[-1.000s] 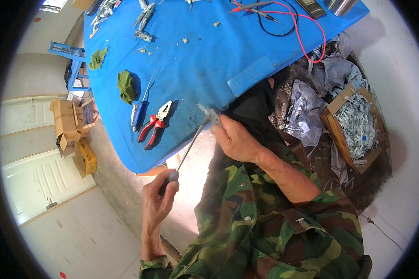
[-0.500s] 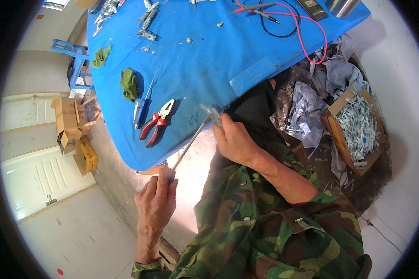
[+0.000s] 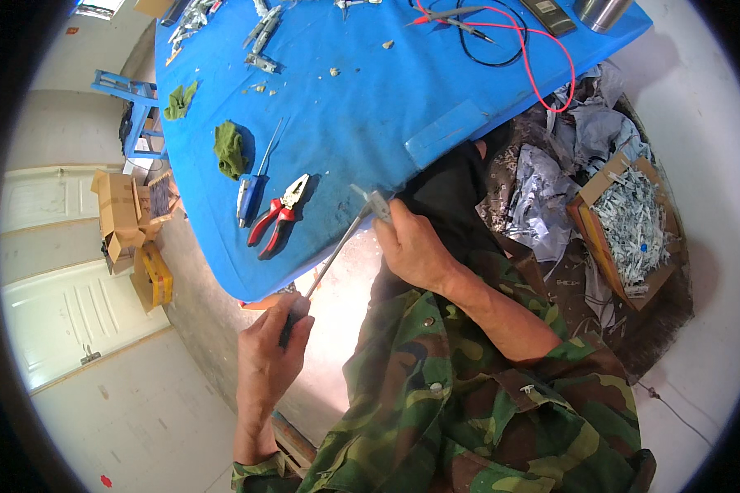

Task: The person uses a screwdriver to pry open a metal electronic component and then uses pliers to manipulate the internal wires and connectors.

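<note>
My left hand (image 3: 270, 349) is closed round the dark handle of a long screwdriver (image 3: 335, 256). Its thin shaft slants up and right to a small grey metal-looking part (image 3: 376, 204), and the tip meets or lies right beside it. At the near edge of the table, my right hand (image 3: 418, 251) pinches that part between thumb and fingers; its exact kind is too small to tell. Left of the shaft lie red-handled pliers (image 3: 279, 215), jaws pointing away. Next to them rests a blue-handled screwdriver (image 3: 249, 193), beside a crumpled green cloth (image 3: 228, 149).
The blue-covered table (image 3: 345, 123) bears several grey parts (image 3: 263, 37), red and black test leads (image 3: 524, 33) and a metal cup (image 3: 602, 12). Right of my legs stands a cardboard box (image 3: 592, 234) full of small pale pieces, near grey plastic bags (image 3: 543, 197). A blue chair (image 3: 140, 92) stands left.
My left hand has shifted slightly and its grip on the screwdriver handle has turned, showing more of the handle. My right hand and the grey part have barely moved.
</note>
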Tool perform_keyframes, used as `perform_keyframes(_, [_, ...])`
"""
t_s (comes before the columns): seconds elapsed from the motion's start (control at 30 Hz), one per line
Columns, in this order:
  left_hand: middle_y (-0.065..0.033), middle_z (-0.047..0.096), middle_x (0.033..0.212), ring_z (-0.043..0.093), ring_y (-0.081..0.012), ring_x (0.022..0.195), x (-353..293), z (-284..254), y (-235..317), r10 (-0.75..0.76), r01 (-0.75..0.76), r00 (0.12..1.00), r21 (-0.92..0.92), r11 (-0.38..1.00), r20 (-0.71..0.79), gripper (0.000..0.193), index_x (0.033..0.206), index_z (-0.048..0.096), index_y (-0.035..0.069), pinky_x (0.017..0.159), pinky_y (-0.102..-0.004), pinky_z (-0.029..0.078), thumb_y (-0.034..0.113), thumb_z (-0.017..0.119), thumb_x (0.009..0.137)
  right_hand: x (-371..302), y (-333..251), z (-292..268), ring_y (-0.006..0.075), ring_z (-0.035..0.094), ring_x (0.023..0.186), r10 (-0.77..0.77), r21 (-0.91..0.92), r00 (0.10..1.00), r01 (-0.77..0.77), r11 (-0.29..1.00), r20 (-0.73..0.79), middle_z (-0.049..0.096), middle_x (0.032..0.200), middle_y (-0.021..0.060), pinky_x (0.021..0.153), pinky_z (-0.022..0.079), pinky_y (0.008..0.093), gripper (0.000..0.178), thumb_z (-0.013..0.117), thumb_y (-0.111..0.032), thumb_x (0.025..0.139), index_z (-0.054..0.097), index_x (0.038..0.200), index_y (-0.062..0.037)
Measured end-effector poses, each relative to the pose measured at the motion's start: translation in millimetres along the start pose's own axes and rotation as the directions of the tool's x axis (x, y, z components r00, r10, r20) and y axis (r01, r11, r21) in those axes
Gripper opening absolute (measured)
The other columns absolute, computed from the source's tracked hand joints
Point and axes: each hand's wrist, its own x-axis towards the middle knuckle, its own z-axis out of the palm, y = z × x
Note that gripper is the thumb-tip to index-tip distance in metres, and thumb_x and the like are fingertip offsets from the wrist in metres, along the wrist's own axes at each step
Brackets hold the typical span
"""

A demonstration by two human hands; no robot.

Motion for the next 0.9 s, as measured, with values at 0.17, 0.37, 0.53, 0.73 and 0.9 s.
perform_keyframes(0.17, [-0.0148,0.072,0.092,0.073,-0.0307,0.075,-4.9,9.1,14.1,0.021,-0.021,1.000,0.065,0.998,0.000,0.029,0.120,0.062,0.007,0.067,-0.0365,0.057,0.005,0.071,0.093,-1.3,2.2,2.4,0.0514,0.063,0.068,-0.015,-0.092,1.000,0.015,0.996,0.006,0.060,0.068,0.0309,0.056,0.047,0.0560,0.021,0.058,-0.013,0.101,0.045,0.098,0.0041])
perform_keyframes(0.37, [-0.0146,0.072,0.090,0.071,-0.0319,0.073,-3.2,12.3,6.3,0.055,-0.056,0.998,0.144,0.988,0.016,0.025,0.117,0.061,0.007,0.063,-0.0388,0.056,0.006,0.070,0.094,-0.1,4.0,0.2,0.0513,0.063,0.066,-0.007,-0.127,0.999,0.012,0.992,0.039,0.060,0.067,0.0311,0.056,0.047,0.0572,0.022,0.058,-0.013,0.101,0.045,0.098,0.0040])
perform_keyframes(0.53, [-0.0095,0.065,0.080,0.061,-0.0182,0.064,5.9,1.8,1.9,-0.039,0.044,0.996,-0.050,0.998,0.082,0.015,0.109,0.064,0.004,0.062,-0.0313,0.051,0.010,0.070,0.096,1.8,-0.3,-2.7,0.0511,0.063,0.066,-0.005,-0.089,0.998,0.010,0.996,0.057,0.060,0.067,0.0313,0.056,0.047,0.0569,0.022,0.058,-0.012,0.101,0.045,0.097,0.0047])
perform_keyframes(0.73, [-0.0064,0.061,0.079,0.056,-0.0115,0.066,11.2,-0.1,-23.7,-0.133,0.185,0.968,-0.251,0.950,0.212,0.013,0.106,0.067,0.002,0.063,-0.0289,0.049,0.012,0.069,0.098,1.6,0.5,-3.2,0.0512,0.063,0.067,-0.006,-0.082,0.998,0.011,0.997,0.064,0.060,0.067,0.0313,0.056,0.047,0.0564,0.022,0.059,-0.012,0.101,0.045,0.097,0.0053])
perform_keyframes(0.9, [-0.0094,0.065,0.082,0.063,-0.0179,0.066,8.9,2.6,-20.3,-0.070,0.085,0.988,-0.108,0.991,0.138,0.018,0.110,0.067,0.003,0.063,-0.0320,0.051,0.013,0.072,0.096,2.2,1.4,-2.7,0.0516,0.063,0.069,0.001,-0.050,0.999,0.001,0.999,0.054,0.060,0.068,0.0314,0.057,0.047,0.0563,0.021,0.059,-0.012,0.101,0.046,0.097,0.0042])
